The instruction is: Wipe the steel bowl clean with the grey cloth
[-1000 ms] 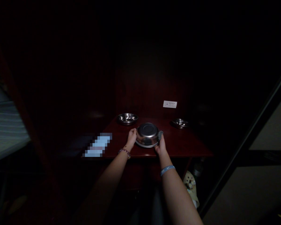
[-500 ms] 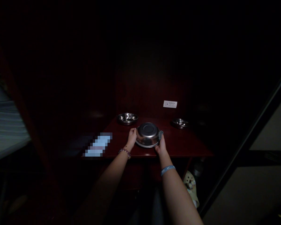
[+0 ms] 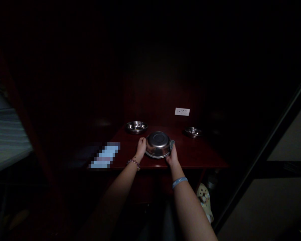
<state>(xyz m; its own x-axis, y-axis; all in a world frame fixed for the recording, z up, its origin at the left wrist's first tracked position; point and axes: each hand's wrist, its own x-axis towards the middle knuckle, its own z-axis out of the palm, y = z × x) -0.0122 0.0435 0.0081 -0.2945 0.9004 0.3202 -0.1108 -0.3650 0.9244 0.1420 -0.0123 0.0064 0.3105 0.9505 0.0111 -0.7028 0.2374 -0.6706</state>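
Note:
A shiny metal bowl is turned with its base toward me, above the front of the dark red desk. My left hand grips its left rim. On the right side, my right hand holds the rim together with a small grey-green cloth pressed against the bowl's wall. Most of the right fingers are hidden behind the bowl. Farther back on the desk, one metal bowl stands upright at left and another metal bowl at right.
A white wall socket is set in the back panel. At the desk's left front lies a blurred-out bluish shape. Below the desk on the right is a pale clog. Bedding shows at far left.

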